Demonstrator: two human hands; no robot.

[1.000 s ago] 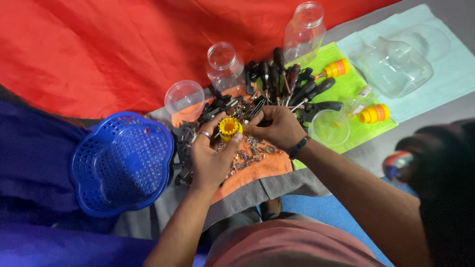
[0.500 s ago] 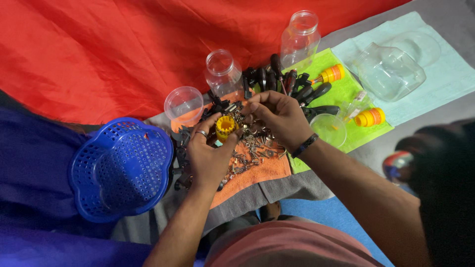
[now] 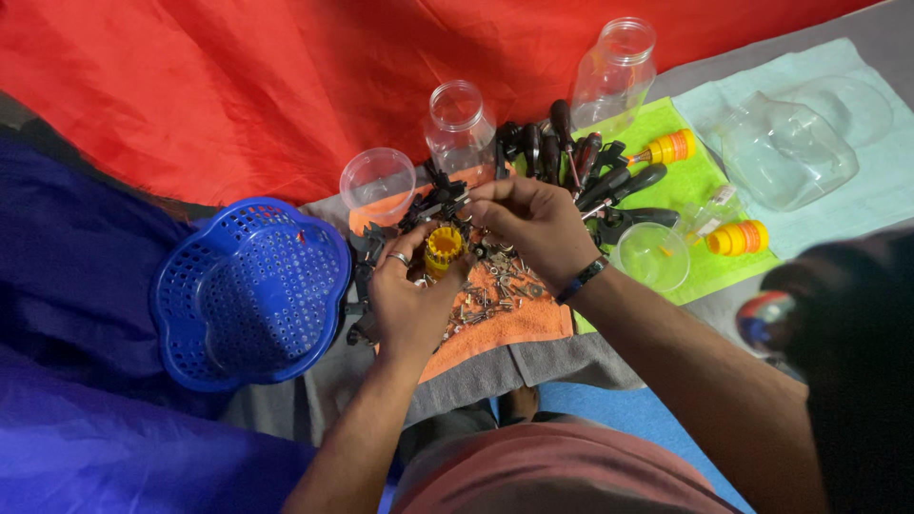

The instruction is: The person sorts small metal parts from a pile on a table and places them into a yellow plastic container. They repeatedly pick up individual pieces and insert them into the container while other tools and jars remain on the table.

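Over the orange cloth (image 3: pixel 514 328) at the middle of the spread, the person's left hand (image 3: pixel 407 300) was closed around a small yellow ribbed holder (image 3: pixel 443 247), gripping it upright with its open top facing up. A ring sat on one finger. The right hand (image 3: pixel 533 224) hovered just beside it, fingertips pinched together on something too small to make out, right above the holder's mouth. Loose screws and bits (image 3: pixel 495 295) lay scattered across the orange cloth beneath both hands.

To the left, well apart from the hands, a blue plastic basket (image 3: pixel 249 295) with a scalloped rim sat on the dark blue fabric; I could see nothing in it but a tiny red speck near its far wall. Behind the hands stood a small clear cup (image 3: pixel 378 181), a clear jar (image 3: pixel 460 128) and a taller clear jar (image 3: pixel 614 76), all uncapped, and all looked see-through with no contents I could pick out. A pile of black-handled screwdrivers (image 3: pixel 571 162) lay between the jars and the green cloth (image 3: pixel 685 190). On that cloth rested two orange-capped pieces (image 3: pixel 738 238) and another clear cup (image 3: pixel 652 257), which held at most a small orange fleck. Further right, a large clear jar (image 3: pixel 785 152) lay tipped on its side on the pale mint towel (image 3: pixel 857 200).
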